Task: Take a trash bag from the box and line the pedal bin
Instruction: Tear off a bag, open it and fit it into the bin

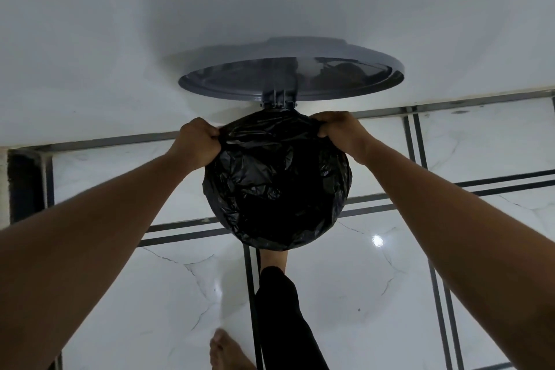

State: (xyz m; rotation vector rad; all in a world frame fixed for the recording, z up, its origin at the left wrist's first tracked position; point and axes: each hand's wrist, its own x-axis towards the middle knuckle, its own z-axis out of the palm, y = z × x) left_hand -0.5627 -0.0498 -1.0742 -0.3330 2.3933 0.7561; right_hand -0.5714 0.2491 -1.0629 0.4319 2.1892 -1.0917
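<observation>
Left hand [196, 141] clenched on the back-left edge of the trash bag [276, 183], fingers curled round a bunched fold of black film. Right hand [341, 129] likewise clenched, pinching the back-right edge. Both grips set at the far side of the pedal bin [345, 189], either side of the hinge [277, 102], about level with each other and equally near it, so neither hand held the advantage.

Bag already down inside the bin, mouth folded outward over the round rim all the way to the near side, hiding the bin wall almost entirely. Film crumpled and slack across the opening, sagging into a dark hollow in the middle. Remaining slack lay between the two fists, along the back arc under the hinge; from the fingers, the rim lay just below and outward. Judged a late stage: likely a downward and outward tug at the back needed to seat the edge, with some risk of catching film in the hinge.

Grey lid [289, 75] standing open behind, leaning toward the white wall [120, 39]. Foot [274, 261] in front of the bin, apparently on the pedal, though pedal itself hidden. Other bare foot [225, 351] on the glossy tiled floor [375, 294]. Box not in sight
</observation>
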